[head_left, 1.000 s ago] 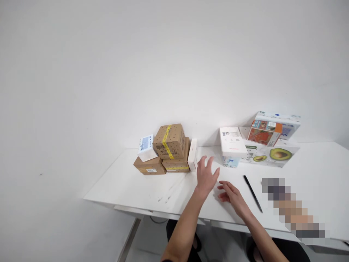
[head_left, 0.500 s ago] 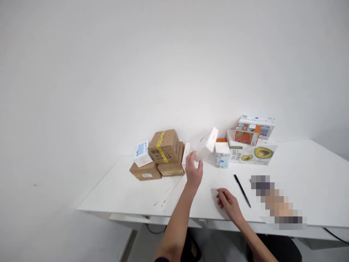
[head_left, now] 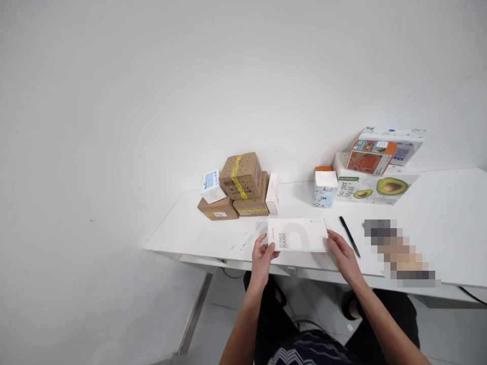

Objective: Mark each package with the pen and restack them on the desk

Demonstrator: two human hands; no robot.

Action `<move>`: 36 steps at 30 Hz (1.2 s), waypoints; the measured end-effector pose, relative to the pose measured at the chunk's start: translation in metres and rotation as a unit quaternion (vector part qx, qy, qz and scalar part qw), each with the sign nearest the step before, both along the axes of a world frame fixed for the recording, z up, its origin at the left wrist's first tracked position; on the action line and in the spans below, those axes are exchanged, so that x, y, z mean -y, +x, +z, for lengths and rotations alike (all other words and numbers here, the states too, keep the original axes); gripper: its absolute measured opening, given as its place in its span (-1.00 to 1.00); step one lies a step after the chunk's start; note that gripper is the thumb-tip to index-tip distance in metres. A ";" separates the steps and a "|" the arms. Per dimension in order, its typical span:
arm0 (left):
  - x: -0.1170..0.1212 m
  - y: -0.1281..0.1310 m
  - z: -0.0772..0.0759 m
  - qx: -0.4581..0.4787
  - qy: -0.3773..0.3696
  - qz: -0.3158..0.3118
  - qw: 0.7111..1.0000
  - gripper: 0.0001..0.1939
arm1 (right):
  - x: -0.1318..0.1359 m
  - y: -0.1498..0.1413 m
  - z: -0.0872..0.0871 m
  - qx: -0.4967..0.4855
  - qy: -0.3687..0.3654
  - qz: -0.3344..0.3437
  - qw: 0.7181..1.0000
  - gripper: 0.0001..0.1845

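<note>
Clamped by the fingers of the left hand (head_left: 262,262) on the left end of the white POWER BANK box (head_left: 302,235), over the tabletop (head_left: 201,235), and likewise by the right hand (head_left: 344,257) opposite. Probably light, stiff, slightly slippery; best held by both short ends.

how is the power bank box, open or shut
Looks shut: the power bank box, held between the left hand and right hand, shows an unbroken printed face and no raised flap; its underside is hidden.
</note>
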State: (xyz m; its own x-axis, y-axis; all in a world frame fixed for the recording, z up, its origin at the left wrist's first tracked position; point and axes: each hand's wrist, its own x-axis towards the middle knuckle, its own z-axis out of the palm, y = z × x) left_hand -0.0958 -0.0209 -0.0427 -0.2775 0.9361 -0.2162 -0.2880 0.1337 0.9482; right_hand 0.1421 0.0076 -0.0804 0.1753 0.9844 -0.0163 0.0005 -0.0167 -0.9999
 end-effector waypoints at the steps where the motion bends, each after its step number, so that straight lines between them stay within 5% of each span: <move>1: -0.001 0.002 -0.006 -0.016 -0.004 -0.009 1.000 -0.37 | 0.003 0.003 0.000 0.018 -0.012 0.003 1.000 -0.43; 9: -0.010 0.010 -0.020 -0.059 -0.008 -0.027 0.998 -0.36 | 0.012 0.005 -0.003 0.096 -0.042 -0.020 0.994 -0.44; 17: -0.021 -0.006 0.000 0.011 0.005 -0.032 0.999 -0.35 | 0.018 0.007 0.012 0.070 -0.049 0.094 0.992 -0.60; 21: -0.034 -0.016 0.021 -0.076 0.014 -0.188 0.979 -0.33 | 0.015 0.015 0.025 0.066 -0.066 0.052 0.994 -0.60; 25: -0.044 0.000 0.036 -0.110 0.020 -0.354 0.929 -0.24 | 0.016 0.001 0.040 -0.041 -0.120 0.193 0.973 -0.33; 27: -0.048 0.008 0.038 -0.119 0.019 -0.381 0.917 -0.25 | 0.018 -0.007 0.042 -0.078 -0.139 0.223 0.962 -0.29; 29: -0.051 0.008 0.036 -0.158 0.035 -0.341 0.926 -0.30 | 0.017 -0.012 0.039 -0.110 -0.152 0.173 0.967 -0.30; 33: -0.052 -0.012 0.018 -0.277 0.050 -0.141 0.949 -0.47 | 0.011 -0.008 0.027 -0.185 -0.165 0.019 0.969 -0.29; 36: -0.044 -0.022 -0.001 -0.313 0.033 -0.043 0.948 -0.57 | 0.010 -0.003 0.023 -0.192 -0.159 -0.013 0.968 -0.28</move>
